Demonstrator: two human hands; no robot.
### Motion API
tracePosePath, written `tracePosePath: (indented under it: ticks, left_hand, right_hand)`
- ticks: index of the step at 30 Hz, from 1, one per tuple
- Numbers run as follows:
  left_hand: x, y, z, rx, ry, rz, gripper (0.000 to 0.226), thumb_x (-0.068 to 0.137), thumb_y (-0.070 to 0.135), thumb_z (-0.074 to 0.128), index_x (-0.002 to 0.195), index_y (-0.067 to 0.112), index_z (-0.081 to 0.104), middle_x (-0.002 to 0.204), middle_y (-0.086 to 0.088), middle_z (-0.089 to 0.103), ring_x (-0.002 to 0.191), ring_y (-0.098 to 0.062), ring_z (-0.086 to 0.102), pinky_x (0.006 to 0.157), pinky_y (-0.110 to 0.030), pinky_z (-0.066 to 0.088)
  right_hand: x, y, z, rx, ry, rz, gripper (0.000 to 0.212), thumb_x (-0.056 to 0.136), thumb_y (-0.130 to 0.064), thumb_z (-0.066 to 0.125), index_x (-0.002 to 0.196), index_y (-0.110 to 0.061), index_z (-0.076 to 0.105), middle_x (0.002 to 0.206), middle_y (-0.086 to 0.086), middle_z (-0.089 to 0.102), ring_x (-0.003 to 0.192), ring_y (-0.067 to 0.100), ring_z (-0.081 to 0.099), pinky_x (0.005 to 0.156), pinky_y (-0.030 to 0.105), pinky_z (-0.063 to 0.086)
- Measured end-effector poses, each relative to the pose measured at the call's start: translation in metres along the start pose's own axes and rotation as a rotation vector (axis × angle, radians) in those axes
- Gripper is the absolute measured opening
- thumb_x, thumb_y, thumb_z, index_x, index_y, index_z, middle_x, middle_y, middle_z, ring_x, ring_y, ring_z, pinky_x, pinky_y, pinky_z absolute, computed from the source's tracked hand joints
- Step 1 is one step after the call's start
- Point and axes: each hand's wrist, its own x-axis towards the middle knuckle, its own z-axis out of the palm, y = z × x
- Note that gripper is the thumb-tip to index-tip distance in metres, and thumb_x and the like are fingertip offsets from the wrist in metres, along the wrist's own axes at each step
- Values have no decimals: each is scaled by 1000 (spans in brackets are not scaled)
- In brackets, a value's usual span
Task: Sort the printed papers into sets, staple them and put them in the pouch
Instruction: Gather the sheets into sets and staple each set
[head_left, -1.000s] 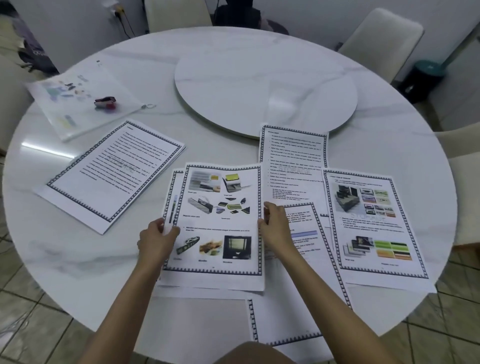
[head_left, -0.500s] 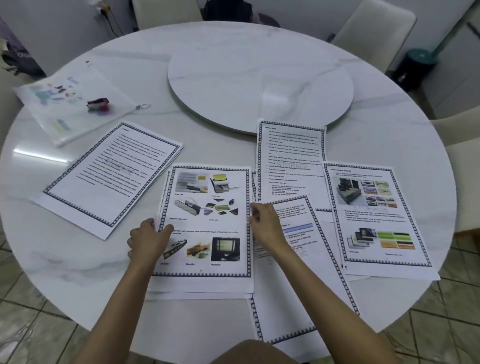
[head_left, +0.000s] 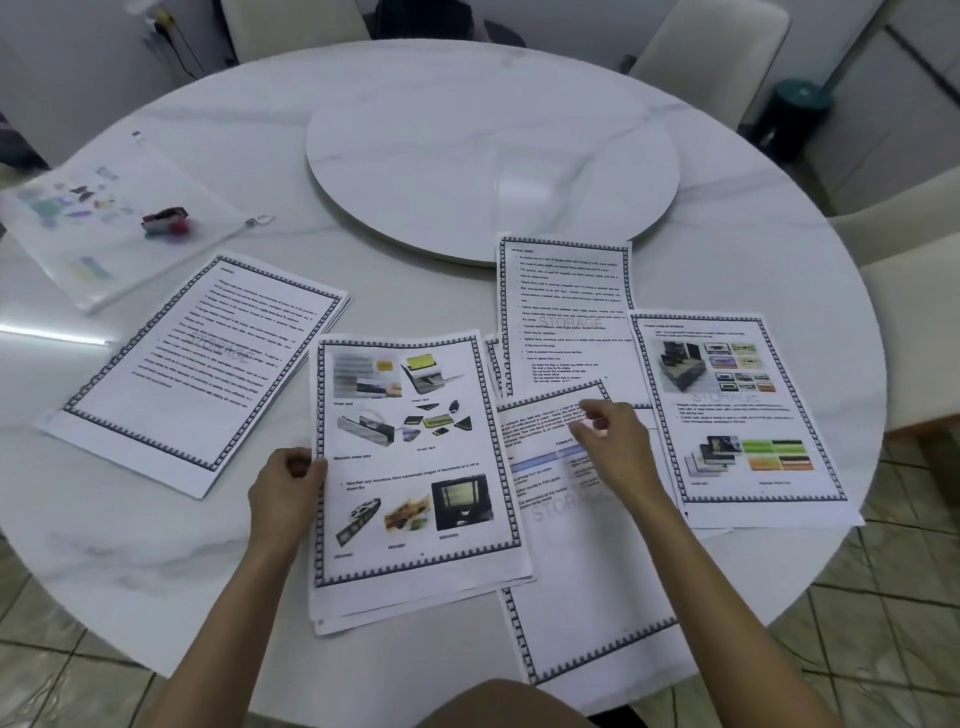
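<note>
Step in hand: sorting. Nothing looks stapled yet, and I can't see any sheet inside the pouch.

- Your left hand (head_left: 285, 488) grips the left edge of the picture stack (head_left: 410, 457) at 6 o'clock, fingers curled round the margin. There are several sheets under the top page, with edges fanned at the bottom.
- Your right hand (head_left: 613, 447) sits over the upper part of the table sheet (head_left: 571, 545), just to the 3 o'clock side of that stack. The fingers are bent, with thumb and forefinger close together. I can't tell whether they pinch the paper or only hover.
- The table sheet lies skewed. Its left edge is tucked under the picture stack and its bottom hangs over the desk (head_left: 130, 545) rim.
- The text page (head_left: 566, 312) is at 12 o'clock from the right hand, and the cassette page (head_left: 737, 410) is at 3 o'clock. Both have sheets beneath them.
- The text stack (head_left: 202, 364) is at 9 o'clock, well apart from the rest.
- The pouch (head_left: 104, 228) lies flat at 10 o'clock, with the stapler (head_left: 165, 221) on top of it. The turntable (head_left: 488, 150) is at 12.

Next move, my read: lift the table sheet clear and put it with its set. Keep the left hand down on the picture stack so it doesn't drag. Square the fanned edges before stapling. You'll need to reach to 10 o'clock for the stapler, and taking it also frees the pouch.
</note>
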Motion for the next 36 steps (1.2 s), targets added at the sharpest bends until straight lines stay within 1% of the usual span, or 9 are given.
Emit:
tracePosePath:
  ticks: [3, 7, 10, 16, 19, 22, 27, 32, 36]
  left_hand:
    - [2, -4, -4, 3, 23, 23, 28, 93, 18, 53, 116, 2, 53, 119, -20, 60, 109, -35, 54, 90, -40, 41]
    - [7, -9, -10, 27, 27, 42, 30, 93, 17, 52, 119, 3, 53, 120, -21, 60, 111, -36, 54, 92, -41, 40]
    - [8, -11, -12, 17, 23, 54, 30, 93, 19, 52, 119, 5, 53, 120, -20, 60, 111, -36, 54, 91, -41, 40]
    - [-3, -5, -8, -52, 58, 79, 36, 93, 24, 51, 124, 6, 46, 122, -19, 57, 113, -35, 52, 90, -38, 38]
    - [-10, -2, -2, -26, 105, 150, 40, 92, 18, 54, 127, 3, 45, 127, -19, 53, 115, -35, 50, 92, -37, 37]
    - [-17, 4, 5, 53, 135, 212, 40, 91, 18, 54, 128, 4, 47, 129, -21, 49, 119, -35, 46, 99, -43, 35]
    - [-38, 21, 27, 99, 94, 321, 38, 92, 19, 53, 128, 8, 49, 129, -16, 49, 123, -31, 45, 102, -42, 35]
    - [-62, 44, 56, -10, -61, 335, 29, 92, 18, 53, 121, 12, 55, 121, -6, 59, 106, -20, 55, 84, -32, 43]
    - [-82, 69, 76, -56, -217, 350, 26, 94, 20, 51, 119, 16, 56, 109, 5, 59, 96, -12, 55, 79, -24, 41]
  right_hand:
    - [2, 27, -19, -200, 57, 136, 50, 83, -26, 67, 124, 0, 53, 124, 23, 50, 116, 37, 47, 97, 38, 37]
    - [-8, 38, -28, -452, -28, 265, 75, 76, -46, 70, 127, 3, 42, 128, 23, 42, 120, 36, 38, 95, 37, 35]
    - [-13, 36, -23, -443, 2, 239, 73, 72, -37, 76, 123, 3, 44, 126, 22, 42, 120, 35, 38, 94, 36, 35]
    - [-9, 40, -19, -305, 39, 236, 59, 73, -23, 77, 121, 0, 51, 121, 18, 50, 115, 33, 46, 91, 38, 39]
    - [-5, 45, -25, -183, 67, 163, 19, 83, -15, 63, 97, -1, 61, 94, 15, 57, 87, 29, 55, 69, 31, 40]
    - [-2, 48, -42, -12, 102, 109, 16, 89, -16, 57, 83, -2, 60, 79, 12, 60, 76, 27, 55, 62, 29, 35]
    - [5, 46, -83, 169, 189, 62, 14, 89, -18, 59, 94, -6, 65, 87, 8, 66, 84, 24, 59, 78, 36, 46]
    - [13, 44, -112, 342, 200, 67, 7, 89, -17, 59, 94, -17, 64, 90, 4, 67, 90, 21, 64, 85, 33, 50]
    - [17, 43, -119, 472, 148, 88, 9, 89, -18, 59, 92, -14, 66, 96, 7, 71, 94, 26, 66, 90, 42, 52]
